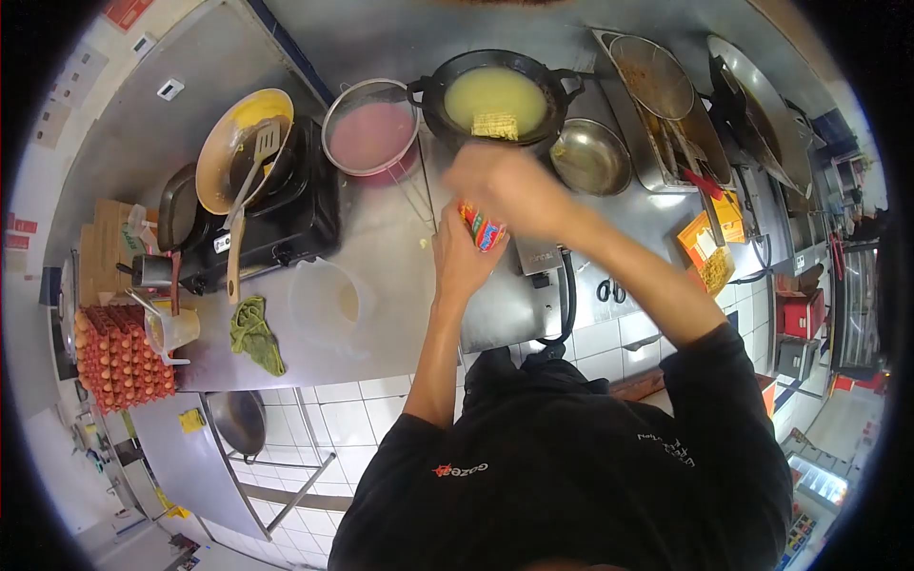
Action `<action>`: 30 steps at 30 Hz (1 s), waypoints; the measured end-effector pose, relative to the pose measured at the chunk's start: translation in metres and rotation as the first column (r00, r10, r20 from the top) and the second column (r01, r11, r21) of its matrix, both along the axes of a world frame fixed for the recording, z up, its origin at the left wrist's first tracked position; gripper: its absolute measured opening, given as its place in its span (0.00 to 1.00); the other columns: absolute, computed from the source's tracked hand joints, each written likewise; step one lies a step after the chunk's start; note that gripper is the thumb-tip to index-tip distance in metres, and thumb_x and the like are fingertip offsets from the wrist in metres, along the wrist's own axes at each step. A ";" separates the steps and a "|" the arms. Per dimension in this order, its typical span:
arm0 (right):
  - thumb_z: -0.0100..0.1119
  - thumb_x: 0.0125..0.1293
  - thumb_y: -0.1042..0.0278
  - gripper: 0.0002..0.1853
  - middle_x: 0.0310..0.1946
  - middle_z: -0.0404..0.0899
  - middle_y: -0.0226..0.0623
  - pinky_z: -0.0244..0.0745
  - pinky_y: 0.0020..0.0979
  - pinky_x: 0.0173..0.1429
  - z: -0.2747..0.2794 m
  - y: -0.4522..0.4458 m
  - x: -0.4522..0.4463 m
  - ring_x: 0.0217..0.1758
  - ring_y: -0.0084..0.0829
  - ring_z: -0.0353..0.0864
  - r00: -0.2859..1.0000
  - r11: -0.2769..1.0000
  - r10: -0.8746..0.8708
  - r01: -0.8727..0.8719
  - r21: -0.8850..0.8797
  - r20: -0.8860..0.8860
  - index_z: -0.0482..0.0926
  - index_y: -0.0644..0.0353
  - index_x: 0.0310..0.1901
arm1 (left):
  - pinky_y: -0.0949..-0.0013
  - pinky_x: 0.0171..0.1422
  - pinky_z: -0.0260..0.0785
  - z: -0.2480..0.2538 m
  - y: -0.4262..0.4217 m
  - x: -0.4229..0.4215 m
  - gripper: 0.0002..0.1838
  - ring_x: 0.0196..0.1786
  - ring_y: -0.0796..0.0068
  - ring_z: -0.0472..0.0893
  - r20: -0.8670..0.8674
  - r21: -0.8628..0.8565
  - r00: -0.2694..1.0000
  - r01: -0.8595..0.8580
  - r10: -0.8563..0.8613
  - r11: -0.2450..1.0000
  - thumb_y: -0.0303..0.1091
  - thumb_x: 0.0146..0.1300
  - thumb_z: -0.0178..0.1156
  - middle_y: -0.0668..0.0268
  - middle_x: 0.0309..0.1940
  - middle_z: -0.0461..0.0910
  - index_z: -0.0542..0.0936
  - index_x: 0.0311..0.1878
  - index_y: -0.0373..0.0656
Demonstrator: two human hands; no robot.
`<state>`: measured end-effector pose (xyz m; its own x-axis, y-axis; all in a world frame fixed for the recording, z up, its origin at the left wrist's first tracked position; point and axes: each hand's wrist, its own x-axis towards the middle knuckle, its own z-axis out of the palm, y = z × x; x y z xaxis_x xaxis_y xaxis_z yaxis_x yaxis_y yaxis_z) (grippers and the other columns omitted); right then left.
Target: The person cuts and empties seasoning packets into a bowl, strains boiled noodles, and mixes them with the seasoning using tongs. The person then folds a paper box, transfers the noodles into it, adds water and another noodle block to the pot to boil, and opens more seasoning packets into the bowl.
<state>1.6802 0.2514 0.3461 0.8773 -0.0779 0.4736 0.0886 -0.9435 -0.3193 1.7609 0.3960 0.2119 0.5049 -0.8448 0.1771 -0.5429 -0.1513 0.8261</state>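
Note:
A red and green printed packet (pixel 484 226) is in my left hand (pixel 457 249), whose fingers close around it above the steel counter. My right hand (pixel 495 186) is just above the packet, blurred by motion, and its fingers cannot be made out. Beyond my hands stands a black wok (pixel 435 105) holding yellow-green liquid (pixel 495 92). A block of dry noodles (pixel 495 126) lies in the liquid at the wok's near side.
A strainer over pink liquid (pixel 371 133) stands left of the wok, a steel pan (pixel 591 157) right of it. Farther left are a tan pan (pixel 211 171) on a black stove (pixel 309 205), a green cloth (pixel 255 335) and stacked eggs (pixel 119 357). Scissors (pixel 610 290) lie right.

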 end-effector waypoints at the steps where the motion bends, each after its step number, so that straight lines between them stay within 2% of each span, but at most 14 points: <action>1: 0.64 0.66 0.67 0.11 0.44 0.87 0.40 0.78 0.43 0.60 -0.007 0.031 -0.003 0.54 0.43 0.86 0.998 0.996 0.037 -0.041 -0.078 -0.050 0.89 0.54 0.49 | 0.45 0.66 0.75 -0.007 0.002 -0.002 0.36 0.65 0.46 0.81 0.143 0.091 0.983 0.106 -0.118 0.990 0.39 0.61 0.77 0.49 0.63 0.81 0.76 0.70 0.40; 3: 0.64 0.65 0.67 0.10 0.44 0.86 0.37 0.75 0.42 0.63 -0.035 0.061 -0.002 0.56 0.40 0.84 0.992 0.985 0.075 -0.090 -0.145 -0.104 0.89 0.52 0.47 | 0.43 0.64 0.75 -0.026 0.012 -0.021 0.28 0.64 0.46 0.81 0.134 -0.226 0.991 0.054 -0.023 0.973 0.39 0.63 0.74 0.51 0.62 0.82 0.82 0.65 0.42; 5: 0.63 0.66 0.67 0.09 0.49 0.85 0.34 0.71 0.40 0.65 -0.062 0.078 0.000 0.59 0.38 0.82 0.884 0.971 0.050 -0.153 -0.186 -0.464 0.88 0.53 0.45 | 0.50 0.78 0.70 -0.032 0.032 -0.028 0.38 0.77 0.50 0.75 -0.024 -0.053 0.995 0.098 -0.099 0.994 0.35 0.64 0.75 0.48 0.73 0.75 0.73 0.77 0.40; 9: 0.64 0.68 0.67 0.07 0.48 0.84 0.34 0.72 0.42 0.64 -0.060 0.101 -0.055 0.57 0.38 0.82 0.971 0.997 0.080 -0.074 0.036 -0.227 0.87 0.54 0.43 | 0.52 0.75 0.72 -0.068 0.065 -0.032 0.37 0.74 0.49 0.78 0.094 -0.116 0.994 0.073 -0.062 0.991 0.35 0.64 0.76 0.48 0.70 0.78 0.74 0.76 0.41; 11: 0.67 0.69 0.64 0.07 0.44 0.85 0.36 0.72 0.41 0.64 -0.065 0.109 -0.108 0.55 0.37 0.84 0.984 0.973 0.018 0.024 0.230 -0.178 0.87 0.55 0.44 | 0.48 0.66 0.77 -0.082 0.087 -0.019 0.31 0.61 0.47 0.84 0.070 0.009 0.983 -0.171 0.170 0.985 0.37 0.60 0.78 0.51 0.60 0.84 0.81 0.66 0.41; 12: 0.70 0.70 0.60 0.10 0.46 0.86 0.39 0.76 0.43 0.62 -0.070 0.104 -0.139 0.56 0.41 0.85 0.901 0.954 0.037 0.096 0.283 -0.433 0.88 0.56 0.45 | 0.48 0.67 0.77 -0.089 0.095 -0.016 0.31 0.60 0.46 0.85 0.065 0.047 0.973 -0.225 0.222 0.973 0.38 0.59 0.79 0.53 0.59 0.85 0.82 0.64 0.39; 15: 0.69 0.71 0.58 0.10 0.44 0.89 0.42 0.81 0.46 0.55 -0.128 0.117 -0.254 0.51 0.49 0.88 0.899 0.782 -0.273 0.414 0.466 -0.342 0.89 0.54 0.42 | 0.49 0.74 0.74 -0.141 0.120 0.015 0.32 0.67 0.45 0.82 0.405 0.022 0.914 -0.027 0.016 0.999 0.40 0.59 0.79 0.48 0.63 0.83 0.82 0.64 0.38; 16: 0.68 0.71 0.57 0.10 0.39 0.89 0.43 0.82 0.49 0.51 -0.128 0.124 -0.298 0.46 0.51 0.88 0.802 0.704 -0.393 0.577 0.414 -0.449 0.88 0.54 0.40 | 0.44 0.73 0.72 -0.126 0.118 0.008 0.39 0.67 0.41 0.80 0.130 -0.066 0.992 -0.001 0.010 0.998 0.49 0.54 0.82 0.48 0.65 0.82 0.84 0.67 0.41; 17: 0.67 0.72 0.57 0.10 0.34 0.89 0.45 0.83 0.51 0.48 -0.124 0.132 -0.341 0.41 0.54 0.89 0.694 0.607 -0.475 0.704 0.369 -0.542 0.88 0.53 0.39 | 0.41 0.77 0.67 -0.127 0.129 0.011 0.47 0.72 0.38 0.74 0.624 0.189 0.781 -0.106 -0.036 0.976 0.61 0.51 0.82 0.46 0.70 0.78 0.83 0.69 0.39; 18: 0.67 0.73 0.56 0.11 0.28 0.88 0.45 0.83 0.53 0.45 -0.111 0.144 -0.376 0.36 0.55 0.88 0.567 0.526 -0.603 0.811 0.255 -0.561 0.88 0.53 0.38 | 0.36 0.78 0.63 -0.145 0.138 0.014 0.52 0.75 0.35 0.70 0.575 0.054 0.813 -0.155 0.096 0.986 0.67 0.54 0.79 0.44 0.74 0.73 0.78 0.73 0.38; 21: 0.67 0.74 0.54 0.16 0.31 0.88 0.49 0.82 0.53 0.46 -0.108 0.186 -0.478 0.37 0.56 0.87 0.144 -0.072 -0.789 0.943 0.324 -0.597 0.88 0.59 0.35 | 0.36 0.77 0.64 -0.090 0.139 -0.046 0.51 0.74 0.37 0.72 0.710 0.088 0.699 0.035 -0.088 0.995 0.62 0.62 0.77 0.44 0.73 0.72 0.70 0.78 0.36; 23: 0.69 0.73 0.54 0.18 0.31 0.87 0.52 0.81 0.51 0.46 -0.147 0.226 -0.541 0.37 0.52 0.89 -0.059 -0.191 -0.965 0.829 0.525 -0.257 0.88 0.61 0.32 | 0.39 0.77 0.65 -0.073 0.141 -0.087 0.49 0.72 0.38 0.74 0.764 0.114 0.611 0.184 -0.205 0.976 0.59 0.65 0.76 0.44 0.71 0.73 0.69 0.77 0.33; 27: 0.74 0.66 0.56 0.15 0.38 0.90 0.49 0.84 0.45 0.50 -0.170 0.317 -0.662 0.43 0.46 0.91 -0.518 -0.778 -0.608 0.539 0.322 -0.602 0.88 0.63 0.39 | 0.43 0.75 0.67 -0.072 0.132 -0.165 0.37 0.70 0.41 0.76 0.383 0.251 0.687 0.566 -0.618 0.785 0.42 0.67 0.74 0.45 0.68 0.76 0.72 0.74 0.35; 30: 0.74 0.62 0.56 0.19 0.40 0.90 0.49 0.85 0.48 0.49 -0.255 0.391 -0.785 0.43 0.51 0.91 -0.760 -0.820 -0.573 0.533 0.211 -0.306 0.86 0.61 0.48 | 0.44 0.75 0.68 -0.061 0.114 -0.210 0.33 0.69 0.41 0.76 0.249 0.306 0.622 0.677 -0.742 0.670 0.35 0.66 0.71 0.45 0.65 0.79 0.74 0.72 0.35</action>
